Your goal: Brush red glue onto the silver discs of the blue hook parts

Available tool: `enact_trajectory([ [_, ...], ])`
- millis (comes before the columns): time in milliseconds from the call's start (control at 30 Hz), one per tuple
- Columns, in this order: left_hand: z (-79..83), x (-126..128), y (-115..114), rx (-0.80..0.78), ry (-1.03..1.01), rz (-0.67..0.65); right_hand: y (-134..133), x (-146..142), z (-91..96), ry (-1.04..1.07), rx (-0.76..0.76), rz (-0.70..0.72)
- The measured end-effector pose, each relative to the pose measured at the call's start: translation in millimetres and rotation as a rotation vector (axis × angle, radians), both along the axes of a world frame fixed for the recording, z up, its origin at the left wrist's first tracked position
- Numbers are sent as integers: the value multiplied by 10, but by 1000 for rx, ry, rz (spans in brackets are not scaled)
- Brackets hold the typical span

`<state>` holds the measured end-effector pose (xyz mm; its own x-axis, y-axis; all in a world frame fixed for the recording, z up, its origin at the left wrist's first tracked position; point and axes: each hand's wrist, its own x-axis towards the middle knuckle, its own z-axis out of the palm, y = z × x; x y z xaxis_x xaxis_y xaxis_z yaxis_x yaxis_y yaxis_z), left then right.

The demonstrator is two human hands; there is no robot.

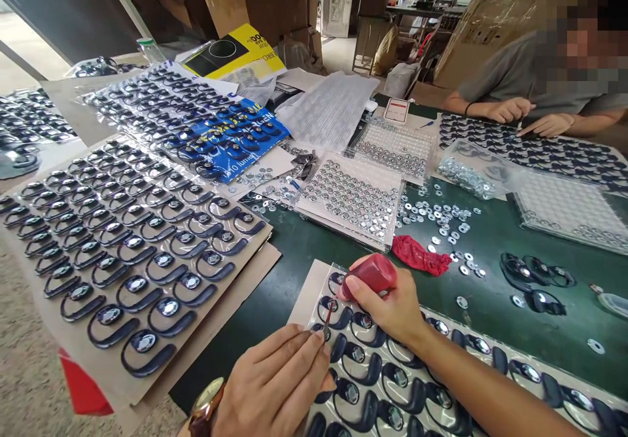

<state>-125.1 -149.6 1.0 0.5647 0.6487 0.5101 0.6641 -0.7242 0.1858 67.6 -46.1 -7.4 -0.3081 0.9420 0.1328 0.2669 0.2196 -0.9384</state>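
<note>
My left hand (275,384) rests at the near edge of a card sheet (314,286) covered with dark hook-shaped parts (360,368). Its fingers are pinched on a thin pointed tool (328,319) whose tip meets one part's round centre. My right hand (392,306) lies just right of it on the same sheet, with a red covering on its thumb (370,275). Its fingers are curled; what they hold, if anything, is hidden.
A large sheet of finished hook parts (122,254) lies to the left, with more sheets behind. Trays of small shiny discs (350,198) and loose discs (441,221) sit on the green table (490,293). A red cloth (419,255) lies nearby. Another person's hands (530,116) work opposite.
</note>
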Motion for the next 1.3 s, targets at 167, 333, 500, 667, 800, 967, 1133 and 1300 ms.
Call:
enact_trajectory([
  [167,37,19,-27,11,31,10,-10,3,-34,-51,57,12],
  [333,127,29,22,40,55,0,-9,15,-65,-96,68,-44],
  [500,81,28,6,40,38,11,-3,11,-45,-84,15,-45],
  [667,34,14,-10,26,39,8,-1,5,-41,-74,4,-59],
  [800,49,13,6,46,23,9,5,-3,-76,-40,31,-87],
  [967,56,-8,5,19,48,-6,22,-1,-87,-60,51,-100],
  [1133,88,-25,20,18,80,-24,22,6,-61,-43,36,-106],
  [1300,77,-34,29,-2,48,-14,11,11,-77,20,4,-122],
])
